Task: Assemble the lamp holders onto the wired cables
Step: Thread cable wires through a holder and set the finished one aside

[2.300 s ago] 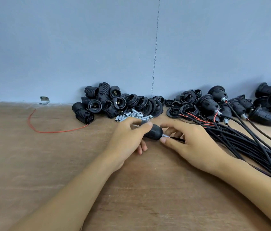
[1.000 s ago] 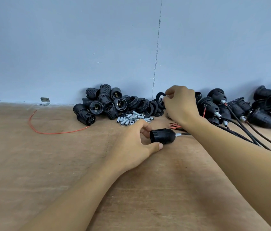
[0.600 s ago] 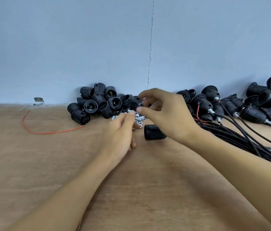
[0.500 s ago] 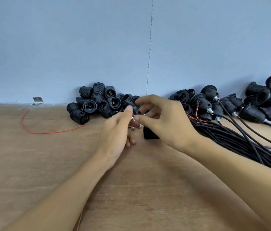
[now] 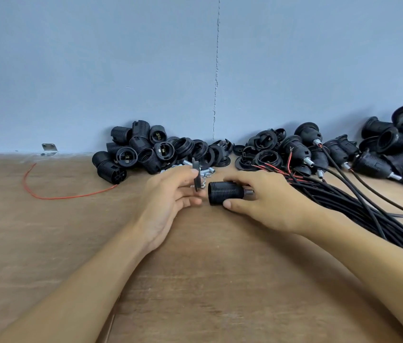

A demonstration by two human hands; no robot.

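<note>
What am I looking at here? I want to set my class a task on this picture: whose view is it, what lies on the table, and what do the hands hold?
There is no machine: a person works with two bare hands, and the single picture comes from a camera worn on the head, looking forward and down. The left hand pinches a thin black ring, seen edge-on. The right hand grips a ribbed black lamp holder, held on its side beside the ring. On the wooden table, along the blue wall, lie a pile of loose holders, spare rings, small metal tubes and, at the right, fitted holders on black cables. A loose red wire lies at the left.
</note>
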